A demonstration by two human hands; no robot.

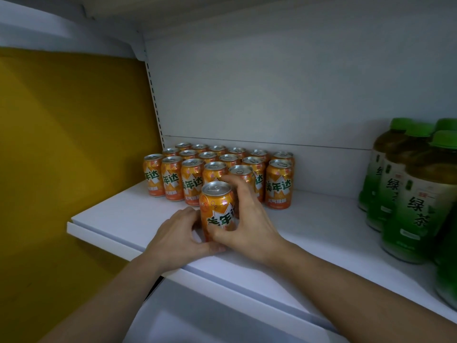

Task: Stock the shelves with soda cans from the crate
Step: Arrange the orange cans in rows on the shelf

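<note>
The left forearm (111, 295) and right forearm (346, 280), both bare, rise from the bottom edge and converge at the frame's centre. The left hand (178, 240) curls its fingers against the lower left side of a can (217, 206), thumb stretched under its front. The right hand (249, 219) wraps the can from the right, thumb across the front and fingers behind.

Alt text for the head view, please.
The left hand and right hand hold an upright orange can on a white shelf, before rows of matching cans. Green tea bottles stand at right.
</note>
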